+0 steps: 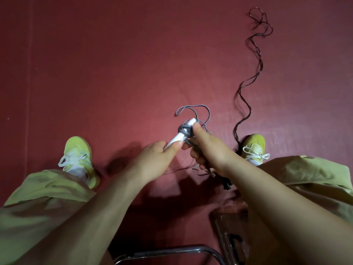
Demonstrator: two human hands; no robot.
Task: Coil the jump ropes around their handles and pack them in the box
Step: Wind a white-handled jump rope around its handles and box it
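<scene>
My left hand (155, 159) grips the lower end of a white jump-rope handle (180, 135) that points up and away from me. Grey rope (184, 130) is wound in a few turns round the handle's middle. My right hand (205, 146) pinches that grey rope at the coil with its thumb on top; the rest of its fingers curl round more rope and a dark handle end (226, 184) that sticks out below the wrist. A loose grey loop (193, 109) trails on the floor beyond the handle. A second, dark red rope (248, 81) snakes across the floor to the far right.
The floor is a red mat (114, 73). My feet in yellow-green shoes stand left (78, 152) and right (254, 146) of the hands. A chrome chair frame (168, 251) shows at the bottom, and a dark brown box-like object (233, 236) lies beneath my right forearm.
</scene>
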